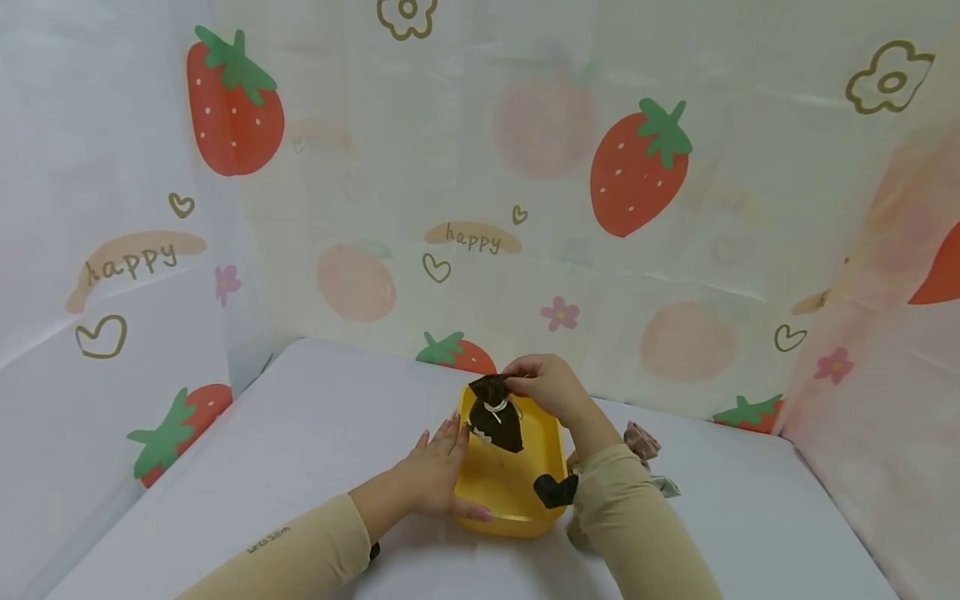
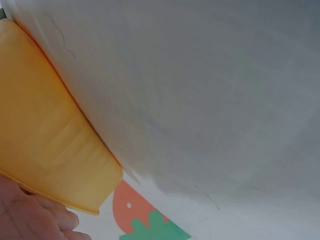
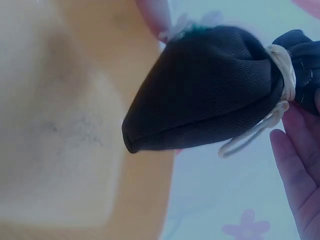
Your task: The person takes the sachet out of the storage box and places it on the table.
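A dark brown cloth pouch [image 1: 497, 425], tied with a cream drawstring, hangs over the yellow bin [image 1: 510, 527]. My right hand [image 1: 546, 385] pinches its gathered top above the cord. In the right wrist view the pouch [image 3: 200, 95] points its narrow end toward the bin, and a small white and green trim shows on its side. My left hand [image 1: 431, 471] rests on the bin's left rim, fingers straight and thumb across the near corner. Seen from the left wrist, its fingers [image 2: 47, 212] lie at the rim of the bin [image 2: 55, 125].
A black cloth piece [image 1: 553, 491] overlaps the bin's right wall. Beyond the right sleeve lie a pink cloth bundle [image 1: 642, 440] and a pale green one [image 1: 666, 485], partly hidden. The white table [image 1: 300, 433] is enclosed by strawberry-print curtains [image 1: 480, 167] at the back and sides.
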### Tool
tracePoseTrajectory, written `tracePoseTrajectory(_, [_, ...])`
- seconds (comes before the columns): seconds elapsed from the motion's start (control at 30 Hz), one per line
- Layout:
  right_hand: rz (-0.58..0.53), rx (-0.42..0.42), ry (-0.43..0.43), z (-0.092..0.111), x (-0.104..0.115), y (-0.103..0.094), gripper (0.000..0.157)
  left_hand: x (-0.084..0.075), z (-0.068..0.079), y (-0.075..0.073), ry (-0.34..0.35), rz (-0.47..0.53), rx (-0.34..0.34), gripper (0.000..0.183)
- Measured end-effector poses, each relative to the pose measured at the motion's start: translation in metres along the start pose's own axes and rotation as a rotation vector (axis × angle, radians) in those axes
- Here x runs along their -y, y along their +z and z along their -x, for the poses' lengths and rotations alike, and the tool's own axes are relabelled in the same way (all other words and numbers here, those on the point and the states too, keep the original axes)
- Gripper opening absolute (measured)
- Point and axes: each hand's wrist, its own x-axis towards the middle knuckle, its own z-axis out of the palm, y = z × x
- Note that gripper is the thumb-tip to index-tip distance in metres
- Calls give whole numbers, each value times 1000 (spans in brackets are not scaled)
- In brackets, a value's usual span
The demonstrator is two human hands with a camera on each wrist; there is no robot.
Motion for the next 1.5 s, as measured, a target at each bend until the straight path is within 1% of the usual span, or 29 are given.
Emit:
tracePoseTrajectory(0.2, [-5,-1,-28,10,7,-7,11,0,0,0,3,2,-2,128])
tracePoseTrajectory(0.43, [-37,9,-37,21,17,-19,12,-1,0,0,2,-7,0,128])
tracePoseTrajectory(0.57, [-26,14,-57,28,19,-26,12,-1,0,-1,-6,-5,9,128])
tracePoseTrajectory(0.67, [-31,24,-77,34,18,-33,13,-1,-1,-1,-16,1,19,128])
tracePoseTrajectory(0.77, [-48,37,-76,41,15,-39,15,0,-3,1,-23,1,26,129])
tracePoseTrajectory(0.93, [-16,31,-61,52,12,-50,15,2,-5,4,-23,-12,26,131])
tracePoseTrajectory(1.03, [4,27,-76,59,11,-56,14,3,-5,5,-19,-17,22,131])
tracePoseTrajectory(1.23, [6,38,-103,72,6,-68,16,2,-4,4,-20,-8,20,131])
tracePoseTrajectory(1.43, [22,15,-58,89,0,-82,16,2,-5,5,-17,-10,19,132])
tracePoseTrajectory(1.5, [36,1,-57,95,-1,-87,16,3,-5,5,-18,-13,19,132])
